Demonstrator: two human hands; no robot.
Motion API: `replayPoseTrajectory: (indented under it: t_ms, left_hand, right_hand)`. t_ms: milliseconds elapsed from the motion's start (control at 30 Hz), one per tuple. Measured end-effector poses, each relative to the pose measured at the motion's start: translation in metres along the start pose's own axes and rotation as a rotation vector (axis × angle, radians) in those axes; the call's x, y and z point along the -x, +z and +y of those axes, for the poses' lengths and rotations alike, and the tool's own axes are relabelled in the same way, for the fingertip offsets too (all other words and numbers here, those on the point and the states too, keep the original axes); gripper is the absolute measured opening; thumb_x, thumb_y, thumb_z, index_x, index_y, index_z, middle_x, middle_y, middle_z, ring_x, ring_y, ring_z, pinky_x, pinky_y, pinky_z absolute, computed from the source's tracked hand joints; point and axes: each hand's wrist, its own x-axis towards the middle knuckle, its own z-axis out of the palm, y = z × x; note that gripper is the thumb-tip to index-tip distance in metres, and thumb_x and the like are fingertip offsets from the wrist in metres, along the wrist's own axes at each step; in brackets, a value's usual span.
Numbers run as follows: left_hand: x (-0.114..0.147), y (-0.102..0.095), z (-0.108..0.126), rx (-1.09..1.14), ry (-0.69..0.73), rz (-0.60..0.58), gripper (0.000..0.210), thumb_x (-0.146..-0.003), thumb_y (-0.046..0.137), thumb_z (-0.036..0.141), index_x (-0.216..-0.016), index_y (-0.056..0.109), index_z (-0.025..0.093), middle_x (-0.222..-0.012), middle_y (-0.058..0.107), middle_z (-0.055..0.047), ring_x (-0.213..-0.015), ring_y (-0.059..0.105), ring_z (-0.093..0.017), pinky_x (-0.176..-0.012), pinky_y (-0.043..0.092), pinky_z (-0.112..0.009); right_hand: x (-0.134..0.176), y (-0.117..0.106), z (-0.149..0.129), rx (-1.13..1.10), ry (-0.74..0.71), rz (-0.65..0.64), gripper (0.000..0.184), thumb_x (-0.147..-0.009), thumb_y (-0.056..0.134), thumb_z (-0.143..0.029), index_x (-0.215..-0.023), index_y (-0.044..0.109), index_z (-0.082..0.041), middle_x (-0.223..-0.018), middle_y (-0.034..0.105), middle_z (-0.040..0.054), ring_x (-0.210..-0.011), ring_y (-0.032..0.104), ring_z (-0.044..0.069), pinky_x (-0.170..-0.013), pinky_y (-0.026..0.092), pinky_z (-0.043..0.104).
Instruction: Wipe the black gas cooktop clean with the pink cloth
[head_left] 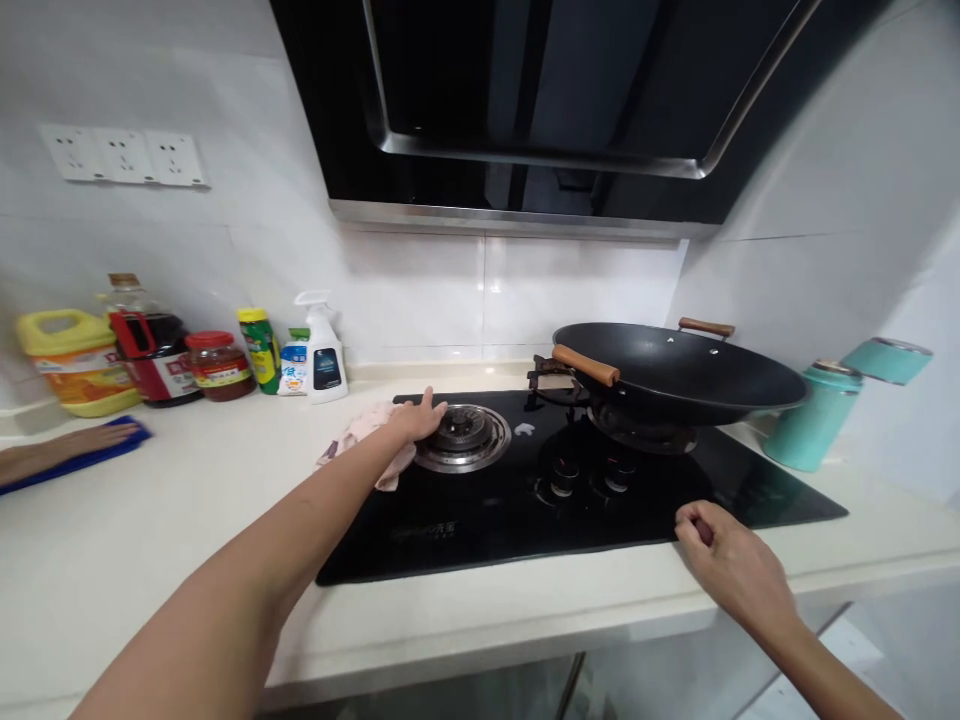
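Observation:
My left hand (418,417) lies over a pale pink cloth (365,432) at the left edge of the black gas stove (480,515), its visible fingers spread. Just right of it is the bare left burner (463,436) with its metal ring. My right hand (731,555) is closed in a fist and rests at the stove's front edge, with nothing visible in it. A black wok (675,375) with wooden handles sits over the right burner, beyond my right hand. Two control knobs (564,478) stand between the hands. A small white patch (524,429) lies beside the left burner.
Another person's hand (97,438) lies on a blue cloth (139,436) at far left. Along the wall stand a yellow jug (79,365), a dark sauce bottle, a red-lidded jar (220,368) and a white spray bottle (325,355). A teal flask (814,418) is right; a range hood (517,215) hangs above.

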Motion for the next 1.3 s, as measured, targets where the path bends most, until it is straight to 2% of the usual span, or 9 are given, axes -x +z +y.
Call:
replayPoseTrajectory:
  t_ms: [133, 300, 400, 533, 733, 900, 1100, 1200, 1300]
  left_hand:
    - [-0.027, 0.0, 0.018, 0.063, 0.02, -0.061, 0.076, -0.099, 0.014, 0.061, -0.16, 0.02, 0.015, -0.145, 0.054, -0.022, -0.133, 0.053, -0.036, -0.102, 0.042, -0.046]
    - [-0.064, -0.004, 0.051, 0.115, 0.157, -0.142, 0.076, -0.099, 0.009, 0.058, -0.161, 0.016, 0.014, -0.149, 0.052, -0.017, -0.137, 0.05, -0.029, -0.107, 0.039, -0.04]
    - [-0.076, -0.004, 0.068, 0.104, 0.215, -0.174, 0.074, -0.099, 0.013, 0.06, -0.161, 0.018, 0.02, -0.14, 0.061, -0.014, -0.138, 0.049, -0.032, -0.111, 0.033, -0.047]
    - [-0.07, 0.002, 0.083, 0.073, 0.258, -0.169, 0.066, -0.1, 0.019, 0.056, -0.16, 0.021, 0.027, -0.138, 0.063, -0.014, -0.138, 0.046, -0.036, -0.111, 0.026, -0.058]
    - [-0.037, 0.011, 0.09, 0.085, 0.36, -0.105, 0.065, -0.102, 0.009, 0.052, -0.161, 0.017, 0.027, -0.144, 0.058, -0.012, -0.139, 0.044, -0.032, -0.107, 0.033, -0.051]
    - [-0.021, 0.011, 0.09, 0.022, 0.488, -0.042, 0.061, -0.103, 0.013, 0.051, -0.159, 0.027, 0.029, -0.138, 0.062, -0.011, -0.133, 0.046, -0.031, -0.106, 0.031, -0.049]
    - [-0.036, 0.019, 0.087, -0.036, 0.565, 0.005, 0.057, -0.104, 0.019, 0.044, -0.157, 0.031, 0.025, -0.141, 0.059, -0.014, -0.133, 0.045, -0.031, -0.109, 0.023, -0.05]
    - [-0.048, 0.025, 0.083, -0.036, 0.56, 0.009, 0.053, -0.102, 0.027, 0.043, -0.151, 0.04, 0.026, -0.147, 0.054, -0.013, -0.134, 0.047, -0.032, -0.113, 0.018, -0.052]
    - [-0.057, 0.027, 0.081, -0.015, 0.501, -0.003, 0.051, -0.102, 0.026, 0.045, -0.144, 0.048, 0.025, -0.145, 0.057, -0.013, -0.128, 0.054, -0.032, -0.11, 0.026, -0.052]
  right_hand:
    - [0.0, 0.002, 0.0, -0.002, -0.018, 0.029, 0.023, -0.089, 0.043, -0.041, -0.084, 0.061, -0.027, -0.076, 0.061, -0.0018, -0.066, 0.054, 0.015, -0.059, 0.036, 0.028]
    - [0.0, 0.0, -0.001, -0.023, -0.035, 0.03, 0.025, -0.09, 0.042, -0.043, -0.083, 0.06, -0.027, -0.074, 0.059, -0.0024, -0.064, 0.054, 0.015, -0.058, 0.037, 0.027]
    - [-0.001, 0.0, 0.0, -0.018, -0.02, 0.013, 0.024, -0.09, 0.042, -0.043, -0.083, 0.059, -0.028, -0.073, 0.058, -0.0037, -0.065, 0.053, 0.015, -0.059, 0.037, 0.028]
    - [-0.002, 0.0, 0.0, -0.006, 0.007, 0.013, 0.021, -0.089, 0.044, -0.042, -0.083, 0.058, -0.028, -0.074, 0.058, -0.0048, -0.067, 0.053, 0.014, -0.061, 0.038, 0.028]
    - [-0.001, -0.002, -0.005, 0.003, -0.002, 0.014, 0.022, -0.089, 0.043, -0.041, -0.082, 0.058, -0.028, -0.075, 0.059, -0.0046, -0.068, 0.053, 0.014, -0.061, 0.037, 0.028]
    - [0.0, -0.002, -0.005, 0.009, -0.021, 0.02, 0.023, -0.09, 0.042, -0.04, -0.081, 0.059, -0.027, -0.073, 0.058, -0.0044, -0.066, 0.053, 0.014, -0.06, 0.036, 0.028]
    - [-0.002, 0.0, 0.001, -0.003, -0.026, 0.019, 0.024, -0.091, 0.041, -0.043, -0.084, 0.059, -0.028, -0.073, 0.058, -0.0047, -0.066, 0.054, 0.014, -0.062, 0.037, 0.028]
    - [-0.003, -0.001, 0.002, -0.014, -0.018, 0.017, 0.023, -0.09, 0.042, -0.042, -0.085, 0.06, -0.029, -0.072, 0.058, -0.0052, -0.065, 0.054, 0.014, -0.062, 0.038, 0.028]
    - [-0.002, -0.002, 0.001, -0.028, -0.006, 0.016, 0.022, -0.089, 0.043, -0.042, -0.083, 0.059, -0.028, -0.073, 0.059, -0.0051, -0.066, 0.054, 0.014, -0.062, 0.039, 0.027]
